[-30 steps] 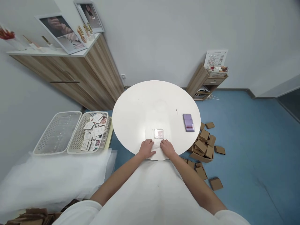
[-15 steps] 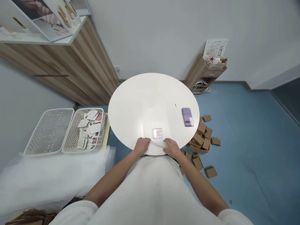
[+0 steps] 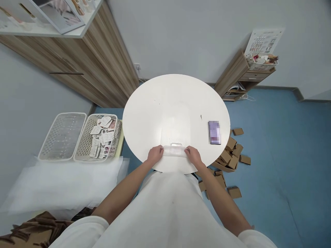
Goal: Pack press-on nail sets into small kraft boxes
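Observation:
A thin, whitish translucent wrapping sheet (image 3: 174,151) lies on the white oval table (image 3: 144,103), its near part folded up into a flat strip. My left hand (image 3: 155,154) is closed on the strip's left end, and my right hand (image 3: 193,155) grips its right end. Just beyond the strip, the far edge of a small clear plastic case (image 3: 176,144) shows. The rest of that case is covered by the folded sheet.
A purple, pixel-blurred object (image 3: 214,132) lies on the table's right side. To the left stand a white basket (image 3: 83,143) of small cards and a stack of white sheets (image 3: 74,179). Cardboard boxes (image 3: 231,158) lie on the floor at right.
Both hands have lifted the sheet's near edge and carried it away from my body, over the clear case. The case was in full view before. The camera view has also shifted.

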`<state>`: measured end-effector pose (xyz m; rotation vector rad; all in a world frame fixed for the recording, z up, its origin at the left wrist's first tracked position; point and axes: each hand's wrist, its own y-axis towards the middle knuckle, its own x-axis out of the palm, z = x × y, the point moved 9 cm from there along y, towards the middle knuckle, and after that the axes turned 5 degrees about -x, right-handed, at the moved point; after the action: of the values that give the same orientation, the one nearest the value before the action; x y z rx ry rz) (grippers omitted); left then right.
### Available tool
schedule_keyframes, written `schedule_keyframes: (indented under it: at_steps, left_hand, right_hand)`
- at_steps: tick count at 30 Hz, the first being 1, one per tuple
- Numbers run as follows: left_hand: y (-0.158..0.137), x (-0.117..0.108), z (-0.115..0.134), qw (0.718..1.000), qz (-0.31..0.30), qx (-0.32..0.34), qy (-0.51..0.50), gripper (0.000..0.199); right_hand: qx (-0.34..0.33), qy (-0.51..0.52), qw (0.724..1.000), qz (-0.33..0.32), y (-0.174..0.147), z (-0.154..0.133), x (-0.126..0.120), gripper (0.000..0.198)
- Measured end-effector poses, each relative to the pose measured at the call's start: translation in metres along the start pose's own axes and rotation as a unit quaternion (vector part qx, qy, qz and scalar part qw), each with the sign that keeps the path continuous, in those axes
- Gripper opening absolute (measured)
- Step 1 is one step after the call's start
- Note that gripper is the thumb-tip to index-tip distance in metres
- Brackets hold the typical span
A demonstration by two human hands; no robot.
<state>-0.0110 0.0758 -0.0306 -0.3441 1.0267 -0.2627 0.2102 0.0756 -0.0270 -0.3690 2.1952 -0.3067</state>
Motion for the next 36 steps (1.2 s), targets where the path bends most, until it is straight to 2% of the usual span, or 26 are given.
schedule_keyframes:
  at_steps: [7,12,14,19,27,31,36]
  left_hand:
    - [0.001,0.002,0.009,0.997,0.031,-0.003,0.077,0.02]
    - [-0.003,-0.003,0.02,0.997,0.067,0.043,0.014,0.038]
    - [-0.004,-0.001,0.029,0.995,0.05,0.088,-0.016,0.046]
    - [-0.004,0.008,0.048,0.983,-0.037,0.179,-0.03,0.052]
    - [-0.01,0.012,0.069,0.96,-0.058,0.266,0.069,0.06]
    - [-0.006,0.017,0.072,0.953,-0.03,0.269,0.134,0.053]
    - [-0.015,0.018,0.078,0.936,0.013,0.297,0.19,0.042]
  right_hand:
    - [0.014,-0.053,0.998,-0.007,0.005,0.008,0.016,0.021]
    - [-0.047,-0.102,0.991,0.067,0.002,-0.006,0.013,0.031]
    - [-0.086,-0.121,0.986,0.07,0.002,-0.014,0.015,0.033]
    - [-0.199,-0.138,0.97,-0.019,0.002,-0.036,0.034,0.036]
    - [-0.245,-0.133,0.96,-0.029,-0.005,-0.053,0.028,0.027]
    - [-0.235,-0.197,0.951,-0.027,-0.004,-0.055,0.032,0.034]
    - [-0.234,-0.241,0.942,-0.014,-0.012,-0.064,0.04,0.033]
